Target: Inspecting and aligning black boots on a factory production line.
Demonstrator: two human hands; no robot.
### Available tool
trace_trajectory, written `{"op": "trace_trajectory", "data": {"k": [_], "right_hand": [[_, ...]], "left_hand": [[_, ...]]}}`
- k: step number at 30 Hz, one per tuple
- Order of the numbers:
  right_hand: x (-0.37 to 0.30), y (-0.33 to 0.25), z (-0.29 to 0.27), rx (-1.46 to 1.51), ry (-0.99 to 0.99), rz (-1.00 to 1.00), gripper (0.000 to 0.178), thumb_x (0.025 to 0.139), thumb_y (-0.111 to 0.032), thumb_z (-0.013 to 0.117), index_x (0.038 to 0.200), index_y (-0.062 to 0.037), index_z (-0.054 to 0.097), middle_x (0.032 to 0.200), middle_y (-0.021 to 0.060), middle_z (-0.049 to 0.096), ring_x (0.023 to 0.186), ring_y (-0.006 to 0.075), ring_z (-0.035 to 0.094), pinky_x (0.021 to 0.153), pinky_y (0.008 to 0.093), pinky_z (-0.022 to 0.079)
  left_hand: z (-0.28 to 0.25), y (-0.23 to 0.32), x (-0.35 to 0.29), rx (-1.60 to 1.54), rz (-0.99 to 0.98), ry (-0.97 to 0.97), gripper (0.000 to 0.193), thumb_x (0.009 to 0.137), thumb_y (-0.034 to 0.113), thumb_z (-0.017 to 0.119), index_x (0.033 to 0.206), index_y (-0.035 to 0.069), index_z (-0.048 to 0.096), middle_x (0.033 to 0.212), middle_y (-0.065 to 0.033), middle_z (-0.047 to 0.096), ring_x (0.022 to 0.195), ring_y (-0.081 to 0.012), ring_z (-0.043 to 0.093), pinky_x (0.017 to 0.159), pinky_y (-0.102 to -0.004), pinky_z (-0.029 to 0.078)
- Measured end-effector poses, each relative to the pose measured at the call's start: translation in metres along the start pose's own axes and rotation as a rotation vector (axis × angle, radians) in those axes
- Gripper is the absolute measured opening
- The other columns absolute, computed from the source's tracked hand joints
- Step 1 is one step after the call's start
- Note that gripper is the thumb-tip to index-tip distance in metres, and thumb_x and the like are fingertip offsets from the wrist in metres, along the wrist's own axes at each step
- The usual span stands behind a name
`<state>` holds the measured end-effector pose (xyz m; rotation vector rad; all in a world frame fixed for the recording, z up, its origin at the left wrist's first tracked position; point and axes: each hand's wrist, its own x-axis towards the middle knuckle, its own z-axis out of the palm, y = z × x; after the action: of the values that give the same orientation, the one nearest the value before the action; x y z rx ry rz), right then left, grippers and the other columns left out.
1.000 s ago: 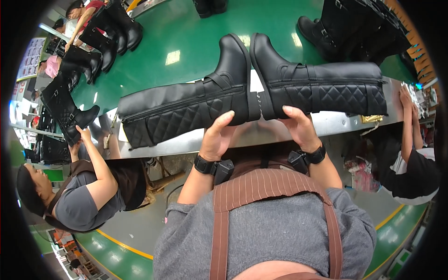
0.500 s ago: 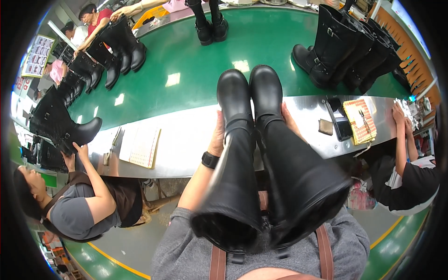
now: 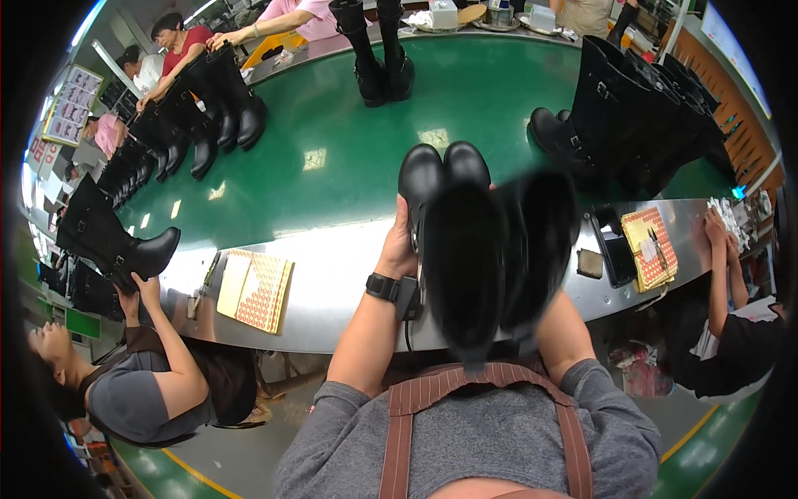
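Observation:
A pair of tall black boots, the left boot [image 3: 462, 270] and the right boot [image 3: 549, 241], is held side by side in front of me. Their rounded toes point away and their dark shaft openings face up toward me, somewhat blurred. My left hand [image 3: 399, 248] is closed on the outer side of the left boot, around its foot and ankle. A dark watch sits on that wrist. My right hand [image 3: 492, 187] is mostly behind the right boot; only a bit of it shows beside the toe, with its forearm coming up from below.
A green belt [image 3: 332, 183] runs beyond the metal bench [image 3: 332, 287]. Black boots [image 3: 615, 116] stand at right, more boots [image 3: 220, 104] at left and a pair [image 3: 382, 71] ahead. Sticker sheets [image 3: 256, 287], a phone [image 3: 613, 245] and a patterned pad [image 3: 650, 249] lie nearby. Co-workers work on both sides.
The boots' shafts have swung up and away from my chest, so the openings now face me. The toes sit lower in view. The co-worker at left still holds a boot.

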<state>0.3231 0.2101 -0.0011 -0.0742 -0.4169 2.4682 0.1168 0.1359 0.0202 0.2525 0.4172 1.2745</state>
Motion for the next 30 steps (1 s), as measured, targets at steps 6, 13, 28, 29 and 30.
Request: {"op": "trace_trajectory", "data": {"k": [6,13,28,29,30], "right_hand": [[-0.004,0.000,0.011,-0.053,0.163,-0.027,0.044,0.103,-0.031,0.041,0.134,-0.0007,0.047,0.132,0.0166,0.056,0.117,0.0278,0.058,0.103,0.0452,0.046],[-0.008,0.002,0.026,0.040,0.191,-0.209,0.045,0.099,-0.033,0.053,0.135,-0.0072,0.045,0.135,0.0127,0.052,0.125,0.0266,0.052,0.107,0.0447,0.044],[-0.006,0.012,0.041,-0.268,0.498,-0.441,0.041,0.093,-0.032,0.065,0.124,-0.0073,0.055,0.120,0.0087,0.058,0.112,0.0214,0.056,0.099,0.0421,0.050],[-0.006,0.012,0.040,-0.270,0.499,-0.438,0.041,0.093,-0.032,0.065,0.123,-0.0073,0.055,0.120,0.0084,0.058,0.111,0.0213,0.056,0.099,0.0417,0.050],[-0.005,0.012,0.037,-0.271,0.505,-0.440,0.041,0.093,-0.032,0.066,0.123,-0.0073,0.055,0.119,0.0081,0.058,0.110,0.0211,0.057,0.098,0.0413,0.050]], "left_hand": [[-0.006,0.007,-0.001,-0.105,0.039,-0.367,0.052,0.104,0.036,0.032,0.138,-0.002,0.044,0.139,-0.0206,0.050,0.128,-0.0348,0.049,0.110,-0.0458,0.039],[-0.010,0.009,0.001,-0.220,0.195,-0.181,0.056,0.100,0.042,0.045,0.142,0.006,0.039,0.140,-0.0162,0.049,0.128,-0.0319,0.050,0.107,-0.0468,0.043],[-0.017,0.010,0.007,-0.007,0.357,0.161,0.061,0.091,0.048,0.060,0.136,0.009,0.044,0.130,-0.0085,0.057,0.119,-0.0225,0.055,0.101,-0.0390,0.047],[-0.018,0.010,0.007,-0.005,0.359,0.164,0.061,0.091,0.048,0.060,0.135,0.009,0.044,0.130,-0.0084,0.057,0.118,-0.0224,0.056,0.101,-0.0390,0.047],[-0.018,0.010,0.007,0.000,0.361,0.164,0.061,0.091,0.048,0.060,0.135,0.009,0.044,0.129,-0.0084,0.057,0.118,-0.0223,0.056,0.101,-0.0390,0.047]]}}
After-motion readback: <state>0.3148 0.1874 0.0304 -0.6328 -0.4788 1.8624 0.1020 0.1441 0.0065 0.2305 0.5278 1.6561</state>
